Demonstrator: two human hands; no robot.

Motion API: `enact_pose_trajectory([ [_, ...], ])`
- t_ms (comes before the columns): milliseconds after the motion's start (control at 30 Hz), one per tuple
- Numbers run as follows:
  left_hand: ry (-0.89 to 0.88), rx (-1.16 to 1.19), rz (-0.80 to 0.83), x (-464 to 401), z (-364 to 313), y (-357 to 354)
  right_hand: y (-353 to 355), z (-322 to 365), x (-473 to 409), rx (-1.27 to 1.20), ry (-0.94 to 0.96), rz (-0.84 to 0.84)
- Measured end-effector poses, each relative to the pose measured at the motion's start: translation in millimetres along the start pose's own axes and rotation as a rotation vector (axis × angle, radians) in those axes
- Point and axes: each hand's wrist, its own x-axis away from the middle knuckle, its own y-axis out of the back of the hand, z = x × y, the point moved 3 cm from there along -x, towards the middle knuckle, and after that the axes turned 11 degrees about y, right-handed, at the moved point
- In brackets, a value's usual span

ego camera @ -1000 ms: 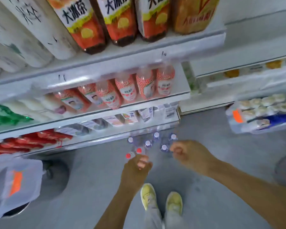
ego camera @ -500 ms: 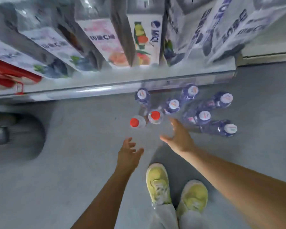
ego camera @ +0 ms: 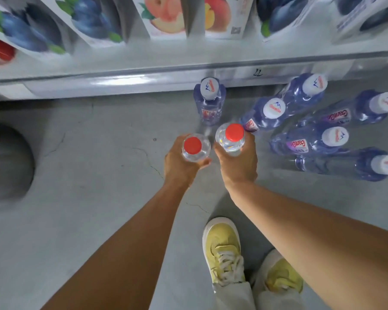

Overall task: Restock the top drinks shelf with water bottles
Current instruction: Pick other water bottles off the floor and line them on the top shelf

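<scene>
The left hand (ego camera: 179, 163) is wrapped around a clear plastic water bottle with a red screw cap (ego camera: 195, 147); the fingers curl round the bottle body from the left and below, and the cap faces the camera above the knuckles. The right hand (ego camera: 238, 162) grasps a second clear red-capped water bottle (ego camera: 231, 137) in the same manner, with the fingers closed round the body beneath the shoulder. The two held bottles stand upright, just beside each other, and the two hands almost touch between them. Both bottles are over the grey concrete floor (ego camera: 99, 153), near the front edge of the white metal bottom shelf (ego camera: 121, 79). Whether their bases rest on the floor cannot be told, since the hands hide them. Six blue-tinted plastic water bottles with white printed caps stand upright on the floor: one (ego camera: 209, 101) directly beyond the hands, close to the shelf edge, and five more (ego camera: 323, 126) grouped to the right of the right hand, the nearest of them just beside the right-hand bottle. On the bottom shelf stands a row of white juice cartons printed with fruit pictures (ego camera: 166, 16). A pair of yellow lace-up shoes (ego camera: 224, 253) stands on the floor under the right forearm.
</scene>
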Motion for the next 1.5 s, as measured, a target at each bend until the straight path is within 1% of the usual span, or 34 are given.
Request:
enact_pose_trajectory([
  [133,0.061,0.026,0.102,15.8,-6.7,9.5,26.8,3.0,7.3,0.107,0.087,0.118],
  [200,0.102,0.06,0.175,32.9,-16.9,18.9,47.1,16.9,13.9,0.09,0.162,0.167],
  [267,0.13,0.099,0.257,55.5,-31.5,31.3,72.0,38.9,18.0,0.021,0.22,0.238],
  [400,0.138,0.142,0.414,106.0,-70.2,67.1,121.6,91.5,20.2,-0.064,0.211,0.462],
  [467,0.142,0.156,0.446,133.5,-93.4,85.8,146.5,122.2,23.9,-0.099,0.201,0.539],
  [533,0.154,0.18,0.456,162.7,-119.9,102.7,170.4,155.5,30.2,-0.122,0.193,0.578],
  [633,0.162,0.214,0.465,208.9,-167.6,124.2,206.2,206.9,43.8,-0.147,0.174,0.589],
  [800,0.088,0.255,0.492,289.0,-251.6,164.1,277.4,298.9,72.9,-0.226,0.183,0.562],
  [900,0.065,0.308,0.535,334.1,-294.7,184.1,319.8,350.9,90.5,-0.277,0.191,0.535],
  [1067,0.012,0.384,0.548,400.4,-355.2,210.4,382.8,413.9,116.5,-0.359,0.23,0.513],
  [1200,-0.05,0.403,0.537,452.1,-396.3,228.1,431.7,459.0,144.8,-0.406,0.296,0.52],
  [1367,-0.162,0.377,0.498,513.0,-453.6,264.5,495.4,521.8,176.9,-0.442,0.407,0.466],
  [1500,-0.28,0.413,0.537,566.9,-500.1,296.2,544.6,580.5,201.7,-0.451,0.524,0.422],
])
